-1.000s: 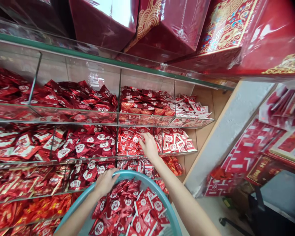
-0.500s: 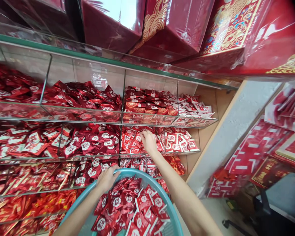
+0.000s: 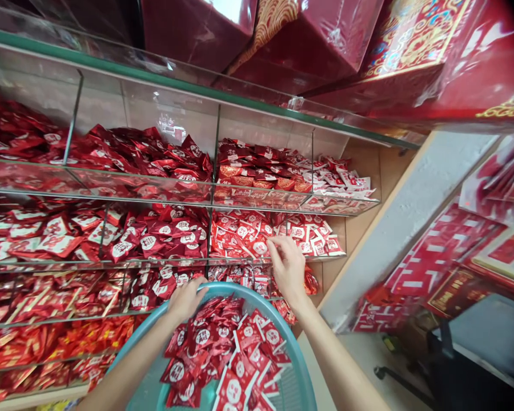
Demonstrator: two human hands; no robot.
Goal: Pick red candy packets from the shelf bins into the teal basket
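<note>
My left hand [image 3: 185,298] is closed over the far left rim of a round teal plastic basket [image 3: 300,348]. In the basket lie many small wrapped packets: dark red ones with white round labels [image 3: 203,337] on the left, brighter red ones with white edges [image 3: 242,365] on the right. My right hand [image 3: 289,267] is at the front of a shelf compartment above the basket, thumb and fingers pinched. At its fingertips is a small red packet [image 3: 260,248] with a white round label. Similar bright red packets [image 3: 231,233] fill the compartment behind it.
Glass shelves [image 3: 175,197] with upright dividers hold heaps of red packets [image 3: 154,154] on several levels. Large dark red boxes [image 3: 321,45] stand on the top shelf. To the right are a white wall [image 3: 394,222], hanging red packs [image 3: 428,262] and a black chair leg [image 3: 405,385].
My right hand has moved right and down out of the packets, with a red packet at its fingertips. The left hand stays on the basket rim. The whole view has shifted slightly.
</note>
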